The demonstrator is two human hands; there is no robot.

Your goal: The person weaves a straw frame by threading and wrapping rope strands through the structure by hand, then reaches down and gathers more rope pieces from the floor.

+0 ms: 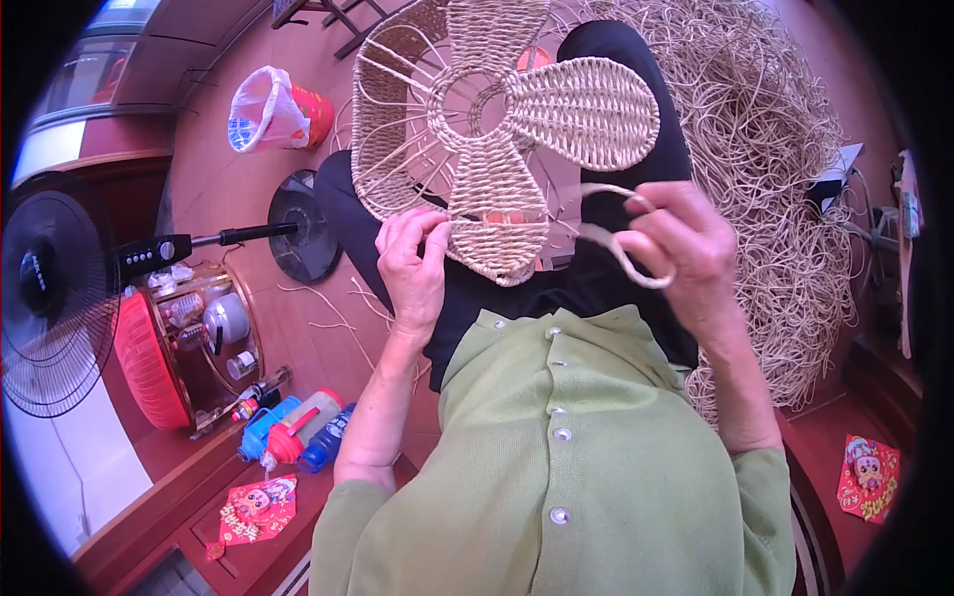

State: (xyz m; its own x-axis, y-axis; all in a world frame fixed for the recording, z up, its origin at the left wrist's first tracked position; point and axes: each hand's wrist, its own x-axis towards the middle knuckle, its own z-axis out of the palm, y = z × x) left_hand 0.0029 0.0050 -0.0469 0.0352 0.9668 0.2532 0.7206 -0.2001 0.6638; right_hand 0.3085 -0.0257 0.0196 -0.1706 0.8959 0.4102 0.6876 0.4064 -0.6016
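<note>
A woven straw-cord piece with petal-shaped panels around a central ring rests over my lap. Between some of its bare frame spokes there are open gaps. My left hand pinches the left edge of the lowest petal, where a gap crosses the weave. To the right of that petal, my right hand is closed on a looped length of straw cord. The cord curves leftward from my fingers toward the petal; its far end is hard to make out.
A large heap of loose straw cord covers the floor at right. On the left are a standing fan, a lined bin, a shelf of jars and several bottles. Red packets lie on the furniture at lower left.
</note>
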